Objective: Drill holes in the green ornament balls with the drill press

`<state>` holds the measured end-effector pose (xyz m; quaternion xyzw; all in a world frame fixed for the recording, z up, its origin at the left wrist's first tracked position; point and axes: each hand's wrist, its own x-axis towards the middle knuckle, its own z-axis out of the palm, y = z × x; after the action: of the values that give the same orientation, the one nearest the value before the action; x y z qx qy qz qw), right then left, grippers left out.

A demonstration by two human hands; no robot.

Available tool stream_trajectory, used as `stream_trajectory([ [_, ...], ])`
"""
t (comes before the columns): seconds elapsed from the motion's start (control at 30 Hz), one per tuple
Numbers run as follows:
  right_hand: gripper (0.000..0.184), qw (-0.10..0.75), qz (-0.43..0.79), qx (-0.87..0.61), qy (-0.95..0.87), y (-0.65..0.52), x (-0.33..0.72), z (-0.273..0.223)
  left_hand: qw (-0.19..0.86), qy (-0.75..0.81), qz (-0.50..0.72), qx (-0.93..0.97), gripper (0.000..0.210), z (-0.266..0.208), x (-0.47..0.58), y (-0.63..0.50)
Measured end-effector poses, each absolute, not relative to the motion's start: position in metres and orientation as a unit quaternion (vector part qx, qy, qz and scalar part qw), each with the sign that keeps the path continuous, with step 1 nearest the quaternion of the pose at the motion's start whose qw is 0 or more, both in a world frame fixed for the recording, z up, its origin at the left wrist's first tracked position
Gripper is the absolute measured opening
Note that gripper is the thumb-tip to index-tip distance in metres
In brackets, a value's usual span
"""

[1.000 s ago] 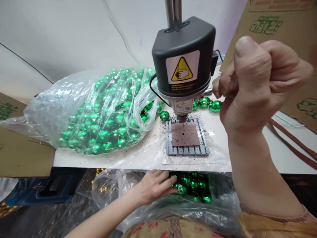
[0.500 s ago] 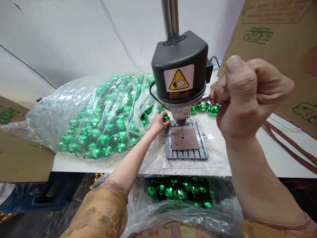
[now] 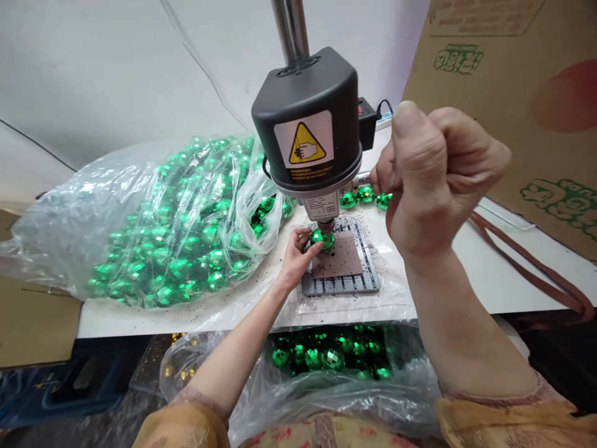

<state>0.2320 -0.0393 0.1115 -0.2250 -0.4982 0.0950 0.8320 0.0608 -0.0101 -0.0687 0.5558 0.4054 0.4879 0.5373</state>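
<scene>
Under the chuck of a black bench drill press, my left hand pinches a shiny green faceted ball between thumb and fingers. The ball is above a brown square pad with a hole in it, on the grey slotted base. Raised at the right of the machine, my right hand is closed in a fist. A short metal piece of the machine's handle runs to its fingers; the rest of the grip is hidden behind the hand.
A clear plastic bag full of green balls lies at the left. Several green balls sit behind the machine. More are in an open plastic bag below the table edge. Cardboard boxes flank the table; dark shavings dot its top.
My left hand has brought the green ball from the left side of the base to under the chuck. The right fist stays closed beside the machine. The whole view has shifted slightly.
</scene>
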Motion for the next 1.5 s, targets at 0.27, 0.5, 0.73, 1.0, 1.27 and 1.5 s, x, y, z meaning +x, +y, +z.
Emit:
stream_trajectory([
  [0.27,0.049,0.827,0.081,-0.235,-0.504,-0.043,0.231,0.112,0.496,0.398,0.441,0.634,0.062,-0.073,0.062,-0.007],
  [0.5,0.050,0.810,0.069,-0.278,-0.511,-0.047,0.231,0.111,0.438,0.414,0.408,0.686,0.057,-0.078,0.055,-0.008],
  [0.73,0.052,0.822,0.063,-0.255,-0.506,-0.042,0.231,0.110,0.449,0.398,0.449,0.662,0.057,-0.083,0.055,-0.011],
  [1.0,0.049,0.825,0.077,-0.237,-0.507,-0.043,0.232,0.109,0.448,0.372,0.409,0.703,0.055,-0.073,0.059,-0.019],
  [1.27,0.052,0.827,0.081,-0.223,-0.509,-0.039,0.236,0.104,0.458,0.370,0.422,0.690,0.058,-0.073,0.065,-0.025],
  [1.5,0.055,0.826,0.065,-0.218,-0.516,-0.045,0.233,0.090,0.453,0.365,0.427,0.692,0.057,-0.074,0.065,-0.024],
])
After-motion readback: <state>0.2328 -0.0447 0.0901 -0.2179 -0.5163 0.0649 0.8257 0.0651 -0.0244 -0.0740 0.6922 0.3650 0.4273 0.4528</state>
